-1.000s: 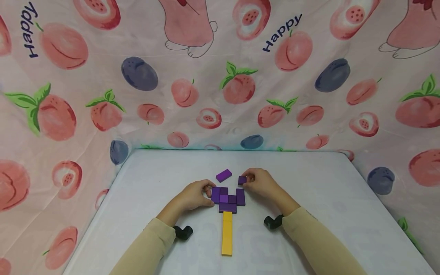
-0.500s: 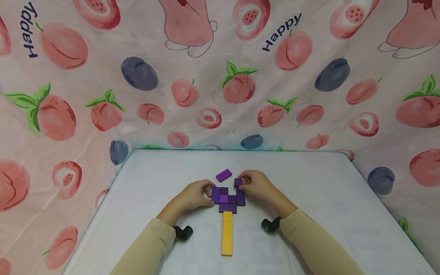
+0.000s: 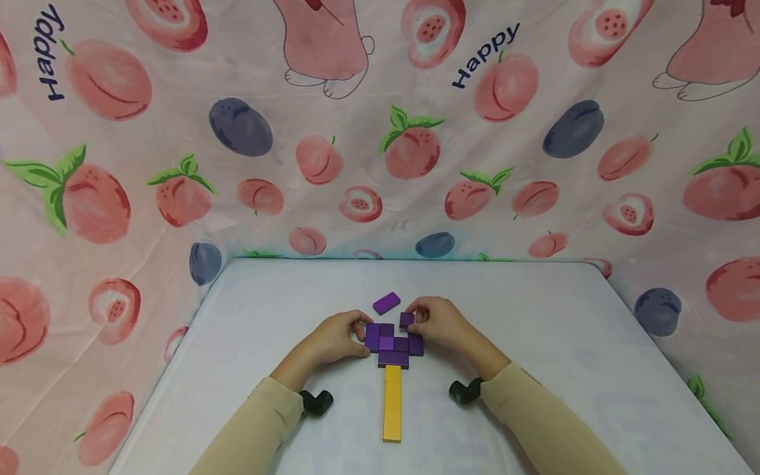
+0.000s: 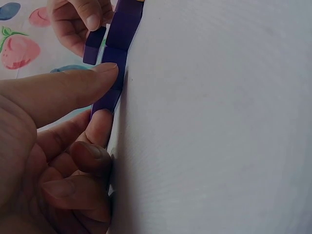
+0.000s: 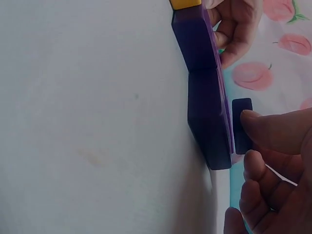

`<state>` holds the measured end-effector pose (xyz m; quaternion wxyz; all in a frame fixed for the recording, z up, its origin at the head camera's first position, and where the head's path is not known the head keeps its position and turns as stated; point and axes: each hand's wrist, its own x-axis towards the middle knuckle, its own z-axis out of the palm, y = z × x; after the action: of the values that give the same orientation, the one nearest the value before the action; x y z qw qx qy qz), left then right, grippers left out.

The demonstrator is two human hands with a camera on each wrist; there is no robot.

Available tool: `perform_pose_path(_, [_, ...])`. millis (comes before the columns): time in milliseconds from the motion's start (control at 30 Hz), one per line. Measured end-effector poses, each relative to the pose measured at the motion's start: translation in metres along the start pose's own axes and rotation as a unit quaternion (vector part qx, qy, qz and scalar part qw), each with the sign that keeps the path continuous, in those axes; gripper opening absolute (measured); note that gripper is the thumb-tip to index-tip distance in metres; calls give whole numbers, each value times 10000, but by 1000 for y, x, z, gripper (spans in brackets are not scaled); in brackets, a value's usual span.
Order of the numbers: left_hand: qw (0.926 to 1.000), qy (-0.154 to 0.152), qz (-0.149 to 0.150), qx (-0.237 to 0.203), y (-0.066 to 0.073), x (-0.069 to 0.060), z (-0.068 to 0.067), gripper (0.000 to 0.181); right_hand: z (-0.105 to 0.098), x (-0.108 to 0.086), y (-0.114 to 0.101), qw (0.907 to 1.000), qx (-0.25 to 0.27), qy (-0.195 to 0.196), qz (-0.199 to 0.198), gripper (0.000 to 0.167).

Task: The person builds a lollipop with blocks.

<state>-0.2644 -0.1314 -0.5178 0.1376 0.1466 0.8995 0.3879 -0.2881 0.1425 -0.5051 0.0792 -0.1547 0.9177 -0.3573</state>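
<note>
In the head view, my right hand pinches a small purple square block between thumb and fingers. It is held just above the upper right of a flat purple arrangement, whose upright right-hand block is partly covered by that hand. The right wrist view shows the pinched block raised apart from the row. My left hand holds the left purple block at its outer side, thumb near the front end and forefinger near the back. Below the purple blocks runs a yellow strip of blocks.
A loose purple rectangular block lies at an angle behind the arrangement. Everything rests on a white-covered table, with a fruit-print cloth behind it. Black wrist devices show at both sleeves.
My right hand has moved left and slightly nearer with the small purple block, now over the gap at the arrangement's upper right. My left hand stays in place.
</note>
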Motion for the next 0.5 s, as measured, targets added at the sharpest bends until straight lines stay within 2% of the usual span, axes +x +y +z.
perform_pose_path(500, [10000, -33, -17, -44, -1, 1, 0, 58, 6, 2, -1, 9998, -110, -128, 86, 23])
